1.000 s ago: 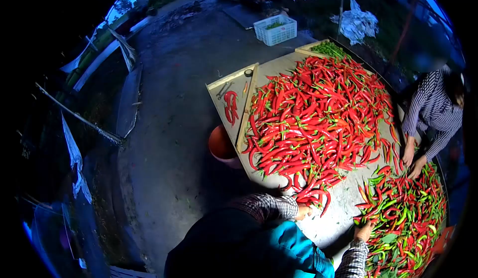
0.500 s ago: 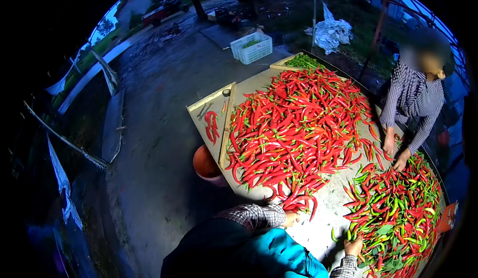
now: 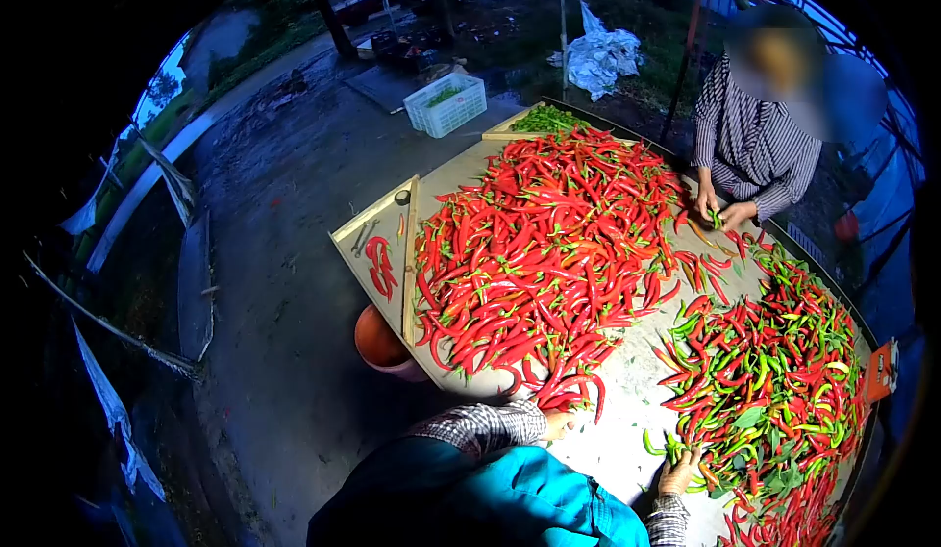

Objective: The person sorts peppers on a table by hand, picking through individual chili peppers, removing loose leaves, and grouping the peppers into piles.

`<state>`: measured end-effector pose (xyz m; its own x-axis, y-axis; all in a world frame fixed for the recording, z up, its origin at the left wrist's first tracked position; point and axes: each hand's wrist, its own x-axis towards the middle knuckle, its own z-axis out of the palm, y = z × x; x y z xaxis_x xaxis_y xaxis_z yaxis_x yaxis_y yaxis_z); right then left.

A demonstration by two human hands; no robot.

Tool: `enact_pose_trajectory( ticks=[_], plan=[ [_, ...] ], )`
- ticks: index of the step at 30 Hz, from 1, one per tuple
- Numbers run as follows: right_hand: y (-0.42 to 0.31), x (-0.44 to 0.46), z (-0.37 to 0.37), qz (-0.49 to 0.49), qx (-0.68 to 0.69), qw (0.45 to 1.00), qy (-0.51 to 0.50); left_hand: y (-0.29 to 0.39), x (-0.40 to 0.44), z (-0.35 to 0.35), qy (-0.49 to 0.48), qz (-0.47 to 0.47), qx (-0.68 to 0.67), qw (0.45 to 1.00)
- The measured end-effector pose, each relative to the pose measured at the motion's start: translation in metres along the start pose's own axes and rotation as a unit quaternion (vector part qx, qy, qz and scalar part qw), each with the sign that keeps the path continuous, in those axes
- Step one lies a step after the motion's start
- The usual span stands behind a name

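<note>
My left hand (image 3: 559, 423) rests at the near edge of the red chili peppers (image 3: 549, 253), close to the lowest ones; glare and its small size obscure its fingers. Beside the mixed pile of red and green chili peppers (image 3: 765, 380), my right hand (image 3: 678, 471) reaches in with thumb and fingers apart. Some green chili peppers (image 3: 672, 445) lie right at its fingertips. Both piles share one board-like table (image 3: 627, 390), brightly lit between my hands.
Across the table a person in a striped top (image 3: 755, 135) handles a green pepper. A wooden-edged corner (image 3: 412, 253) holds wrenches and a few red peppers. An orange-red bucket (image 3: 382, 336) stands below it. Beyond are a white crate (image 3: 446, 106) and a corner of green peppers (image 3: 549, 119).
The view has shifted, so the scene sits further left. My right hand's fingers have spread apart beside the green peppers. The other person's hands have drawn back from the mixed pile and come together.
</note>
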<state>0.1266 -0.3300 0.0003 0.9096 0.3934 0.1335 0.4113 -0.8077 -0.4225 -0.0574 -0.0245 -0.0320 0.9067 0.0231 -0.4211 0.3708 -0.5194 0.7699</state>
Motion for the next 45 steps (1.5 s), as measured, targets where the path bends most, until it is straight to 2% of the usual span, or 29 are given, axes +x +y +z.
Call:
enact_pose_trajectory(
  ticks=[3,7,8,9,11,13,15,16,17,19,20,21,23,25,29,32,34,35,38,45],
  plan=[
    [-0.002,0.002,-0.003,0.037,0.021,0.998,-0.036,0.008,-0.003,-0.004,-0.005,-0.009,0.007,1.000],
    [-0.014,0.005,-0.016,0.009,0.032,0.999,-0.043,0.007,-0.004,-0.008,-0.012,0.025,0.005,1.000],
    [-0.018,0.005,-0.019,0.040,0.032,0.994,-0.095,0.006,-0.003,-0.007,-0.009,0.015,0.008,1.000],
    [-0.024,0.001,-0.021,0.023,0.040,0.995,-0.093,0.008,-0.004,-0.007,-0.008,0.006,0.011,1.000],
    [-0.012,-0.006,-0.006,0.073,0.191,0.972,-0.117,0.009,-0.006,-0.009,-0.017,0.012,0.021,1.000],
    [-0.035,-0.007,-0.030,0.062,0.227,0.964,-0.123,0.009,-0.004,-0.008,-0.015,0.002,0.012,1.000],
    [-0.012,-0.013,-0.012,0.063,0.340,0.937,-0.056,0.007,-0.003,-0.008,-0.039,-0.015,0.022,0.999],
    [0.000,-0.014,-0.013,0.098,0.322,0.937,-0.090,0.005,-0.003,-0.007,-0.026,0.003,0.028,0.999],
    [-0.021,-0.013,-0.044,0.138,0.209,0.960,-0.122,0.002,0.000,-0.005,-0.012,0.020,0.034,0.999],
    [-0.004,-0.018,-0.045,0.184,0.102,0.969,-0.130,-0.007,0.006,0.000,-0.030,0.017,0.034,0.999],
    [0.000,-0.023,-0.045,0.178,0.041,0.978,-0.099,-0.013,0.009,0.003,-0.026,0.013,0.029,0.999],
    [0.008,-0.030,-0.040,0.183,0.040,0.977,-0.097,-0.011,0.009,0.003,-0.021,0.009,0.024,0.999],
    [0.021,-0.044,-0.024,0.122,-0.031,0.992,0.007,-0.006,0.005,-0.004,-0.021,0.016,0.030,0.999],
    [0.020,-0.050,-0.024,0.142,-0.016,0.990,-0.017,-0.005,0.004,-0.004,-0.023,0.010,0.027,0.999],
    [0.032,-0.057,-0.009,0.155,0.085,0.984,-0.035,-0.015,0.008,0.004,0.004,0.032,0.008,0.999],
    [-0.001,-0.049,-0.032,0.189,0.131,0.973,-0.030,-0.009,0.004,0.000,0.008,0.032,0.005,0.999],
    [-0.002,-0.049,-0.035,0.157,0.221,0.962,-0.029,-0.008,0.004,-0.001,0.003,0.027,0.006,1.000],
    [0.002,-0.049,-0.033,0.159,0.220,0.962,-0.029,-0.008,0.003,-0.001,0.000,0.025,0.007,1.000],
    [0.010,-0.049,-0.035,0.203,0.373,0.902,-0.079,-0.009,0.006,0.000,-0.011,0.015,0.022,1.000],
    [0.011,-0.057,-0.029,0.189,0.418,0.887,-0.049,-0.013,0.006,0.004,0.017,0.044,0.005,0.999]
  ],
)
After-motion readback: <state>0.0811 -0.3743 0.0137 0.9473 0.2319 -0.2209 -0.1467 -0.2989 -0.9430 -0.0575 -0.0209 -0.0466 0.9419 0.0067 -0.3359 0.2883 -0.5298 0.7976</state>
